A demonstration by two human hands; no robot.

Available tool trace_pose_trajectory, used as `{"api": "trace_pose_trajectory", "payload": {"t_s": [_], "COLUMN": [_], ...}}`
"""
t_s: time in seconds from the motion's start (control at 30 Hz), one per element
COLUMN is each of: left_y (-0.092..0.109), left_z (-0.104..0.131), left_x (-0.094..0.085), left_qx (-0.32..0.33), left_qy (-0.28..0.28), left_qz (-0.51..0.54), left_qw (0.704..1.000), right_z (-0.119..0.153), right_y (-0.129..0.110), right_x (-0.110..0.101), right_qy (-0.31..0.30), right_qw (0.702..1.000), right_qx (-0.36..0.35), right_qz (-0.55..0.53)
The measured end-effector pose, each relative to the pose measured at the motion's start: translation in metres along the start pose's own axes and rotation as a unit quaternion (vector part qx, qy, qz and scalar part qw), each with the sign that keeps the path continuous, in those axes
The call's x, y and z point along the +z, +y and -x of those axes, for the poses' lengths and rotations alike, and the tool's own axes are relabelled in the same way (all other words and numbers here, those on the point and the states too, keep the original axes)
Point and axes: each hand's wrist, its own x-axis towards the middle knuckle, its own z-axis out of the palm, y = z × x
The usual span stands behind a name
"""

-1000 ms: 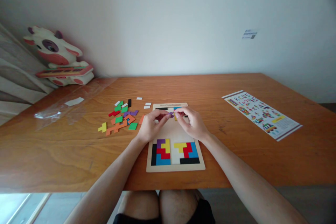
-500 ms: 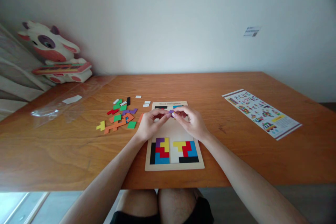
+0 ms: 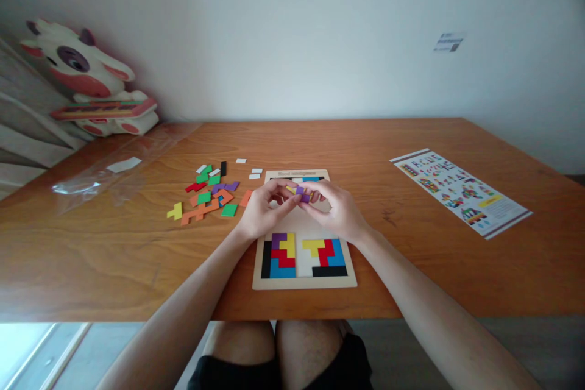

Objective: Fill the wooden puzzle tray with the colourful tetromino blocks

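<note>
A small purple piece [image 3: 302, 195] is pinched between the fingertips of my left hand [image 3: 265, 208] and my right hand [image 3: 340, 210], above the upper half of a pale wooden puzzle board [image 3: 304, 284]. Yellow shows just behind the purple piece; whether it is held or lies on the board I cannot tell. Both hands hide much of the board's top part. In the lower corners of the board lie fitted pieces: purple, yellow, red, blue and black at left, and yellow, red, blue and black at right.
Loose coloured pieces [image 3: 229, 210] lie in a pile left of the board, with small white pieces [image 3: 256, 170] behind. Clear plastic wrap [image 3: 98, 180] and a cow toy [image 3: 105, 91] are at the left. A printed sheet [image 3: 461, 192] lies at the right.
The purple piece has turned and shows more of its face between my fingertips. Yellow now shows beside it. The whole view has shifted slightly.
</note>
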Motion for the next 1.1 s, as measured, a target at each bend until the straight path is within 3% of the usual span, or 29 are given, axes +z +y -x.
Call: {"api": "trace_pose_trajectory", "payload": {"t_s": [0.33,0.53,0.7,0.83,1.1], "left_y": [0.001,0.0,-0.006,-0.012,-0.008], "left_z": [0.001,0.0,-0.003,-0.003,-0.002], "left_x": [0.002,0.001,-0.001,0.0,-0.001], "left_qx": [-0.013,-0.011,0.001,0.017,0.015], "left_qy": [-0.02,-0.011,-0.02,-0.027,-0.025], "left_qz": [0.051,0.021,-0.055,-0.063,-0.082], "left_qw": [0.998,1.0,0.998,0.997,0.996], "right_z": [0.002,0.019,0.053,0.064,0.063], "right_y": [-0.001,-0.019,-0.042,-0.05,-0.053], "right_x": [0.001,-0.012,-0.02,-0.018,-0.016], "right_qy": [0.014,0.011,-0.079,-0.147,-0.136], "right_qw": [0.998,0.997,0.995,0.985,0.984], "right_qx": [-0.033,-0.013,0.041,0.065,0.048], "right_qz": [0.06,0.069,0.037,0.064,0.108]}}
